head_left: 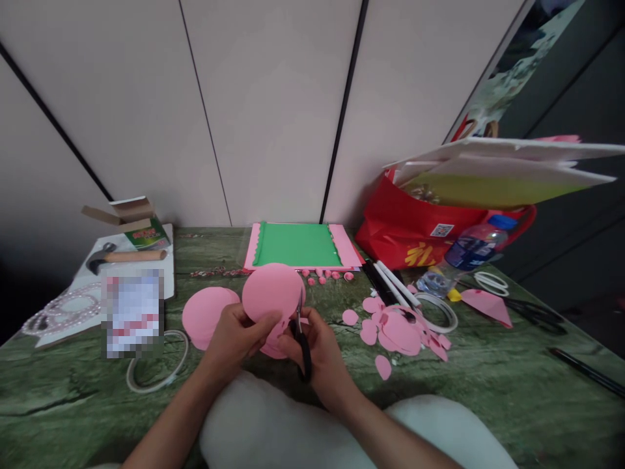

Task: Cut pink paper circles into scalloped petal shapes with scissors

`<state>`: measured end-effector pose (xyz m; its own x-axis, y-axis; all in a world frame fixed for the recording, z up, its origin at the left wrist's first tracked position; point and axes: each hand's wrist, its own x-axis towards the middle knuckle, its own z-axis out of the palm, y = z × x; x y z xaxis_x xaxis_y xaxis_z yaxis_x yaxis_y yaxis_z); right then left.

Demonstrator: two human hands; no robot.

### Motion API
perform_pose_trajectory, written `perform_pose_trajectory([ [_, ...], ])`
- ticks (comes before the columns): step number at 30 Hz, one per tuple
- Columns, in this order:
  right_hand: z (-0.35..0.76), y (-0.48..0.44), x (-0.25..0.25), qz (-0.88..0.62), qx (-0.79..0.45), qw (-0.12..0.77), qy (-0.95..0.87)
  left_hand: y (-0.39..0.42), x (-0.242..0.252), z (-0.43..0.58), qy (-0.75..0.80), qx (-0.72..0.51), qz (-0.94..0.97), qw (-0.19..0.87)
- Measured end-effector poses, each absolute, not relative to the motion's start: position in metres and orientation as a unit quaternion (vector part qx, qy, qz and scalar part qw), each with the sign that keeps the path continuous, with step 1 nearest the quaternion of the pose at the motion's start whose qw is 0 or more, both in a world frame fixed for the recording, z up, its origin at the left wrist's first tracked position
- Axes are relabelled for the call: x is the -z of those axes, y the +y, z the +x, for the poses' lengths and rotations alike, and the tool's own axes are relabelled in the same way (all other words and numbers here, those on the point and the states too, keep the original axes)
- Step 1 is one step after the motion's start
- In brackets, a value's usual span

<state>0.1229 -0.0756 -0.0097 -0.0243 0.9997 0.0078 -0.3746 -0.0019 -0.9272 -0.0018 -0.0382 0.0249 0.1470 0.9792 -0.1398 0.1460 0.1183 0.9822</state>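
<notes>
My left hand (243,335) pinches a round pink paper disc (271,292) by its lower edge, holding it up above the table. In my right hand (319,352) are black-handled scissors (303,348), fingers wrapped round the grips. Their blades point upward along the disc's right edge; how far they bite into the paper I cannot tell. Left of the disc, partly behind my left hand, lies a stack of pink paper circles (208,314). More pink paper shows below the held disc, mostly hidden by my hands.
Pink paper scraps (400,331) lie on the right beside tape rolls, pens (395,283) and a bottle (471,251). A red bag (390,225) stands behind them. Green and pink sheets (295,244) rest at the back. A hammer (129,256), beads (68,309) and tape (159,384) are left.
</notes>
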Motion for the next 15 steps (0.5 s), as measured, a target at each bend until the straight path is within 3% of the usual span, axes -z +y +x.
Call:
perform_pose_trajectory([
  [15,0.1209,-0.0768,0.0035,-0.405,-0.609,0.576,-0.366,-0.0388,-0.0248,-0.0033,0.514,-0.401,0.529,0.544],
])
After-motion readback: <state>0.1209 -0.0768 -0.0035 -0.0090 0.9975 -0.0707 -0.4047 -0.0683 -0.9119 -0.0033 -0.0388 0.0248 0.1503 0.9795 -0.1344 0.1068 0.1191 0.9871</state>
